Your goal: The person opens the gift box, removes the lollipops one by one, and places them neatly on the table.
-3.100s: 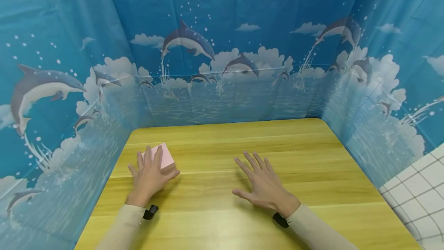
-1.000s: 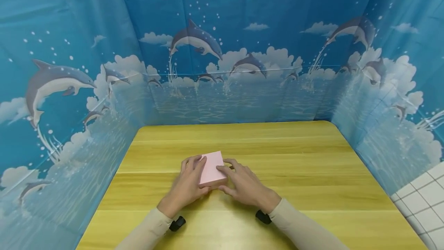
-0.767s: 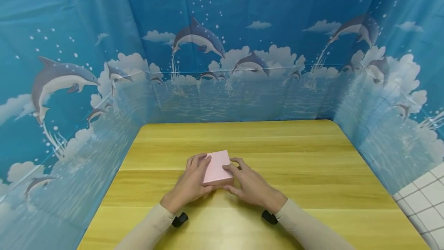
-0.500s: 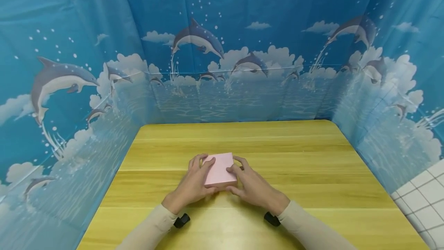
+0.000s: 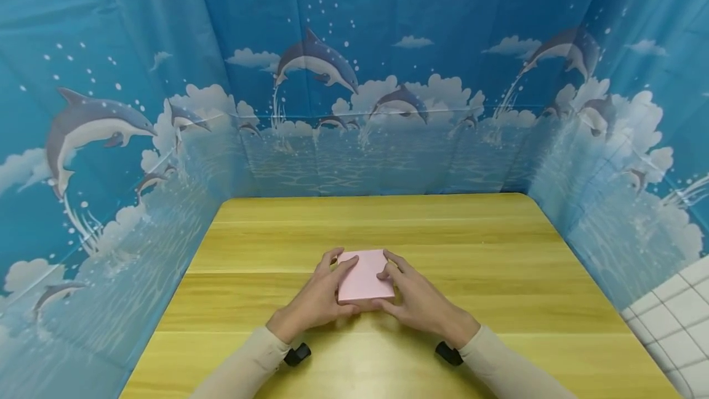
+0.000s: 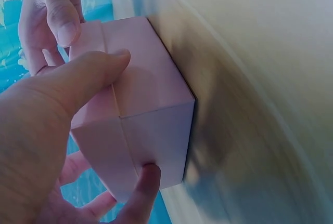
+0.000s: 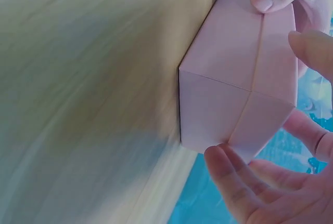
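Observation:
A small pink lidded box (image 5: 362,279) sits on the table in the middle of the head view, squared to its front edge. My left hand (image 5: 316,297) holds its left side, thumb (image 6: 99,73) on the front face and a finger on the side face. On the opposite side my right hand (image 5: 423,300) grips it, with fingertips (image 7: 221,164) against the right face. A thin seam between lid and base runs round the box in both wrist views. The lid looks closed. The far side of the box is hidden.
The yellow wood-grain table (image 5: 471,245) has rounded far corners. A blue dolphin-print curtain (image 5: 354,159) hangs behind it and along both sides. White tiles (image 5: 676,319) show at the lower right. A black wrist camera (image 5: 297,354) sits under each sleeve.
Earlier the box was at the left under my left hand alone, with my right hand spread above the table. Now both hands hold it, further right, slightly nearer and turned straighter.

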`<state>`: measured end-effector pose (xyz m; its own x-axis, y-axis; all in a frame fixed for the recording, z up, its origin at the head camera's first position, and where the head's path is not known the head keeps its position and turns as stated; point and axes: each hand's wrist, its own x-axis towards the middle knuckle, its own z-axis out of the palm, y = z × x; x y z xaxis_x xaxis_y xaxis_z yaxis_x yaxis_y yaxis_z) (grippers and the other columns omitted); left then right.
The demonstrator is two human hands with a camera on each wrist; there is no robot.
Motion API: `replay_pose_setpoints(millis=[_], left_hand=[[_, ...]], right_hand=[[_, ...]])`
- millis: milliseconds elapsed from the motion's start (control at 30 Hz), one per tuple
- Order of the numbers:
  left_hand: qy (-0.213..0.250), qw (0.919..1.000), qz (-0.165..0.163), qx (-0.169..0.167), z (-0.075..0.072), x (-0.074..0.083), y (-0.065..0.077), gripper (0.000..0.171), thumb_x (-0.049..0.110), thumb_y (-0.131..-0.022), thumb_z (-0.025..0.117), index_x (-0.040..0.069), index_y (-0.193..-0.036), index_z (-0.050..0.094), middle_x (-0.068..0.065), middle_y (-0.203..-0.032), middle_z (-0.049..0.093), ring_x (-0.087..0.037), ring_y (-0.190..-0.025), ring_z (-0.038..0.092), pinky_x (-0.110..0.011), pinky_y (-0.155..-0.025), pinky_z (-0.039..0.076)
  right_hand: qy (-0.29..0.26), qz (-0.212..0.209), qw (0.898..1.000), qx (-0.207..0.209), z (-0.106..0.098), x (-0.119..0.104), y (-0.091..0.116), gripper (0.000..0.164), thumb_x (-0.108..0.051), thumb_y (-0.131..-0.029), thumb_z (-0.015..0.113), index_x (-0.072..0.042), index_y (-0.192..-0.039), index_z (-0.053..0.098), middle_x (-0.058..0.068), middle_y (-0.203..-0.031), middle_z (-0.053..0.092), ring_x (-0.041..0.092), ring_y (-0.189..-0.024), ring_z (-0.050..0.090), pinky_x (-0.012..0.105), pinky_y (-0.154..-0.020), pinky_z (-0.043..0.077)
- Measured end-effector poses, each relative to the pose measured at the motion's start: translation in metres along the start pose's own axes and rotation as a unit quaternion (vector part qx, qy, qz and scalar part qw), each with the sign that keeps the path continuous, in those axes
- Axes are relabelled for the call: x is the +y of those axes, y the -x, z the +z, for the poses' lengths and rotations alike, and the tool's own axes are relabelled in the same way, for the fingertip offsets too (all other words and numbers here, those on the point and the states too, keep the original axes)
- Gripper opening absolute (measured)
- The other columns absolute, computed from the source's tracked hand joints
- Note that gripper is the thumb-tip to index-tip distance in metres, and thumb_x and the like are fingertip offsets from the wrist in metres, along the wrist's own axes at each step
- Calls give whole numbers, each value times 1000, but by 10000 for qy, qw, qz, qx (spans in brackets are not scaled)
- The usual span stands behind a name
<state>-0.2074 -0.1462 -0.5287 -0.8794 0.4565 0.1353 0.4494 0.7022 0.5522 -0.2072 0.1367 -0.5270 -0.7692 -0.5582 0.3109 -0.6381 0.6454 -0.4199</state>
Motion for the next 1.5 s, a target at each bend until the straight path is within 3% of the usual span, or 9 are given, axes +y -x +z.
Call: replay_pose_setpoints(millis=[267, 433, 667, 767, 833, 933, 1033, 1200, 1500], left_hand=[[106, 9997, 143, -151, 10, 6, -3, 102, 39, -97, 99, 18, -181, 44, -26, -191, 21, -47, -171, 43, -59, -129, 54], [189, 9994, 143, -235, 13, 11, -6, 102, 37, -97, 99, 19, -181, 44, -24, -192, 19, -45, -171, 44, -56, -127, 56], [264, 9993, 185, -179, 14, 16, -10, 102, 35, -97, 100, 17, -181, 44, -25, -191, 20, -46, -169, 45, -57, -127, 56], [319, 9992, 127, -193, 13, 15, -10, 107, 38, -97, 100, 17, -183, 39, -25, -191, 18, -44, -168, 48, -56, -127, 56], [403, 9989, 22, -247, 12, 13, -9, 111, 40, -97, 99, 18, -185, 34, -25, -192, 16, -42, -166, 52, -54, -127, 56], [537, 9981, -87, -288, 10, 10, -8, 119, 45, -96, 99, 18, -187, 27, -25, -192, 17, -44, -164, 54, -56, -127, 56], [763, 9964, -145, -327, 9, 5, -6, 124, 48, -95, 99, 17, -187, 23, -21, -192, 22, -45, -167, 50, -60, -131, 52], [1105, 9931, -65, -377, 10, 0, -6, 126, 51, -93, 100, 15, -187, 23, -16, -190, 32, -38, -168, 48, -60, -136, 45], [1242, 9917, -26, -324, 11, -4, -8, 119, 42, -94, 102, 14, -185, 31, -13, -186, 39, -33, -160, 58, -48, -130, 54]], right_hand=[[-83, 236, 9996, 116, -5, 4, 14, 41, -33, -100, 96, -15, -127, 70, 28, -173, 52, 26, -116, 80, 37, -92, 67], [-165, 257, 9994, 172, -6, 8, 21, 40, -32, -101, 96, -16, -125, 69, 28, -172, 52, 23, -113, 78, 35, -90, 67], [-172, 164, 9993, 303, -10, 13, 21, 42, -27, -98, 98, -15, -125, 69, 29, -170, 53, 30, -122, 78, 39, -94, 68], [-360, 244, 9988, 213, -13, 16, 21, 51, -30, -99, 98, -12, -136, 68, 29, -174, 49, 32, -127, 78, 45, -101, 69], [-561, 359, 9978, 66, -15, 19, 21, 68, -37, -100, 96, -8, -152, 64, 29, -177, 44, 32, -131, 77, 49, -105, 68], [-892, 610, 9939, -216, -18, 25, 22, 99, -47, -101, 94, -6, -175, 44, 26, -184, 37, 32, -138, 74, 54, -111, 65], [-1145, 702, 9901, -412, -20, 33, 23, 116, -55, -100, 92, -6, -184, 29, 24, -188, 32, 34, -144, 70, 59, -116, 62], [-1476, 597, 9860, -500, -19, 43, 24, 113, -54, -100, 93, -8, -184, 32, 29, -191, 25, 39, -147, 67, 61, -116, 62], [-1601, 627, 9832, -608, -20, 49, 19, 107, -56, -97, 95, -13, -180, 44, 24, -189, 33, 34, -145, 69, 53, -113, 65]])
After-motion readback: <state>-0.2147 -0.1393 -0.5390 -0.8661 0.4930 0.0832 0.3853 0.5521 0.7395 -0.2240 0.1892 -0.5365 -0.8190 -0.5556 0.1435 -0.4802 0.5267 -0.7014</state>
